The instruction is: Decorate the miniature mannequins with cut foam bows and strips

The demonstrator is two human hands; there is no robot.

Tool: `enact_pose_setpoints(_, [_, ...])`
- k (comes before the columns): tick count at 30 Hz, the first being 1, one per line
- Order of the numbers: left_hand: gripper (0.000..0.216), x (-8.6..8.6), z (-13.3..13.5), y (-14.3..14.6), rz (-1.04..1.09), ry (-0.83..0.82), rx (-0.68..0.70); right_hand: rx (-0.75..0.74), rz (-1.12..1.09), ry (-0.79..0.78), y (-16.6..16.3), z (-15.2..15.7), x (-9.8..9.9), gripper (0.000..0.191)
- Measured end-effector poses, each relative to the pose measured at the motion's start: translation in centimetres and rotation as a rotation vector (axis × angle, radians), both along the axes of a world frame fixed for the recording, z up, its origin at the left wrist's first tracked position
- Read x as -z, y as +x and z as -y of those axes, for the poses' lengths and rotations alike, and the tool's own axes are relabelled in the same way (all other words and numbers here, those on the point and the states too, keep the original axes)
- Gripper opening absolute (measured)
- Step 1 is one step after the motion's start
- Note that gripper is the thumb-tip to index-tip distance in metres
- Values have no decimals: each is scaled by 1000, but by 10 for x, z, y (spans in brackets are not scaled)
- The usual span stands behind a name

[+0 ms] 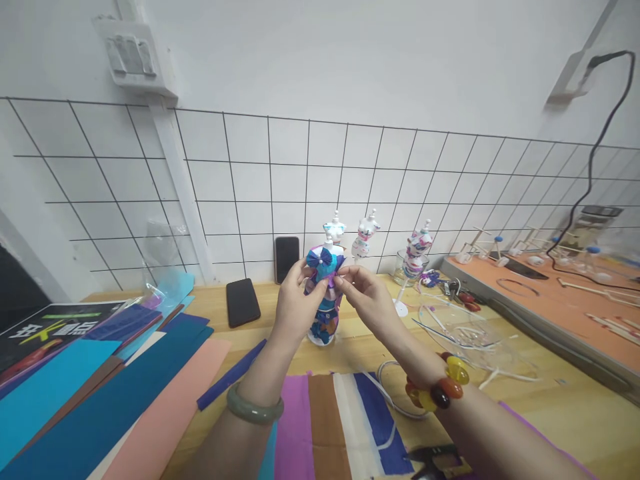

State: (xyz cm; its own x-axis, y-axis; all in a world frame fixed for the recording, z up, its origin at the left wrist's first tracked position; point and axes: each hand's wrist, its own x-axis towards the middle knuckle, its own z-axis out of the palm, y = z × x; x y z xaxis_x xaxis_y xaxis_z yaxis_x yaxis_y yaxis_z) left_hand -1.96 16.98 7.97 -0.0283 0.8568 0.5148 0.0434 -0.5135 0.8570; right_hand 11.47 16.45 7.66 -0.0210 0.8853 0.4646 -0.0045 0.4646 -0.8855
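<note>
The left hand (295, 303) and right hand (367, 293) both pinch the small dressed mannequin (325, 293) standing on the wooden table (550, 400) near the wall grid, and a hard tug on its purple ribbon could likely tip the light stand or tear the paper dress.

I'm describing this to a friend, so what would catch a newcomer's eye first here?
At centre, the left hand and right hand pinch a small dress-form doll in blue and purple paper, with a blue bow. Coloured paper sheets fan out at lower left. Three more mini mannequins stand behind, by the wire grid.
</note>
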Motion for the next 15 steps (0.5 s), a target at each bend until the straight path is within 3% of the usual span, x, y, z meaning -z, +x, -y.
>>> enact_pose_setpoints(15, [40,-2,0,-1,-17,14,2,31,-20,3,-6,1,-4,16])
